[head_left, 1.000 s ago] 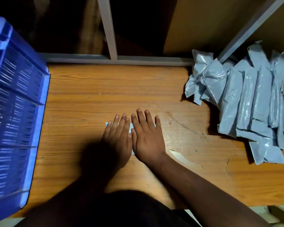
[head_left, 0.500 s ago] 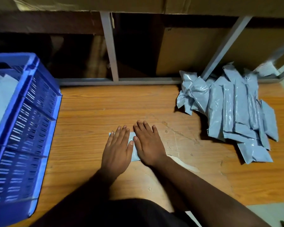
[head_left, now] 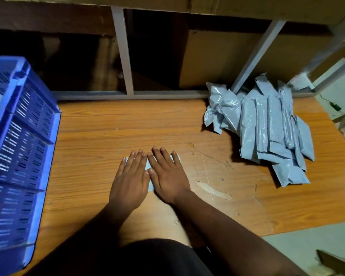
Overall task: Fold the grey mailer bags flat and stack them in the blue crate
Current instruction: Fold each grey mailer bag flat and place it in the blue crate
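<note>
While both hands lay side by side at the middle of the wooden table (head_left: 112, 124), a single folded mailer bag (head_left: 150, 177) sat beneath them, almost wholly covered.

Item: left hand (head_left: 129, 180). Palm down, fingers straight and close together, pressing flat on the left part of the bag. It grasped nothing.

Item: right hand (head_left: 168, 176). Palm down, fingers straight and slightly spread, pressing the right part of the bag; its thumb lay against the edge of the left hand. It likewise grasped nothing.

Item: folded mailer bag. Pale grey-blue, flat on the table; only a strip between the hands and small corners beyond the outer fingers showed.

Item: pile of mailer bags (head_left: 267, 126). Grey, glossy, unflattened, overlapping one another at the far right of the table, well apart from the hands. Several lay lengthwise in a row; those at the pile's left end were crumpled.

Item: blue crate (head_left: 22, 148). Slotted plastic walls, at the left edge of the table, well apart from the hands. A pale shape showed inside at the frame's left edge; what it was could not be told.

Item: grey metal frame (head_left: 124, 56). Upright and slanted bars behind the table, with brown cardboard boxes (head_left: 217, 60) beyond.

Item: table surface. Scratched, with a patch of peeled veneer (head_left: 213, 190) just right of the right wrist.
</note>
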`<state>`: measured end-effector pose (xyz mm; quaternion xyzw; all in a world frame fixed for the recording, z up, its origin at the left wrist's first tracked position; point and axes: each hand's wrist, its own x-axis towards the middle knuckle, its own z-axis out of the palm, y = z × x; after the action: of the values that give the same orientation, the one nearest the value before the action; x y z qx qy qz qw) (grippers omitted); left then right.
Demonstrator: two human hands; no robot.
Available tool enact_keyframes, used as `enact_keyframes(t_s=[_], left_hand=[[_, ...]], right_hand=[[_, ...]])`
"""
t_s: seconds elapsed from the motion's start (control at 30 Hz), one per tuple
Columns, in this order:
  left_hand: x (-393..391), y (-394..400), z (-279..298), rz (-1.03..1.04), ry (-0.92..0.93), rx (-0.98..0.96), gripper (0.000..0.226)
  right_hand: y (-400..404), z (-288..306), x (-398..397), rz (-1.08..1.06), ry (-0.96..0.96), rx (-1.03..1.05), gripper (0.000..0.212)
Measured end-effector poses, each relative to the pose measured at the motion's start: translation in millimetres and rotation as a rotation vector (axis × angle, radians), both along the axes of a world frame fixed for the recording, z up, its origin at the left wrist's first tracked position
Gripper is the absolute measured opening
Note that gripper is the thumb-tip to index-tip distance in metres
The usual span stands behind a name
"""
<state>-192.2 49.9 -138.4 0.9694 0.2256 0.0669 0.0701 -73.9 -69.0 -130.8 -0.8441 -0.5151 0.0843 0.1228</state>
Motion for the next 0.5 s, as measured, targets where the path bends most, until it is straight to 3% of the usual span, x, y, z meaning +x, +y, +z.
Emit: enact_keyframes(t_s=[0.5], left_hand=[[11.3, 0.7, -15.2, 0.033, -0.122, -0.034, 0.055]], right_hand=[[7.0, -5.2, 2.0, -0.041, -0.065, -0.070, 0.059]])
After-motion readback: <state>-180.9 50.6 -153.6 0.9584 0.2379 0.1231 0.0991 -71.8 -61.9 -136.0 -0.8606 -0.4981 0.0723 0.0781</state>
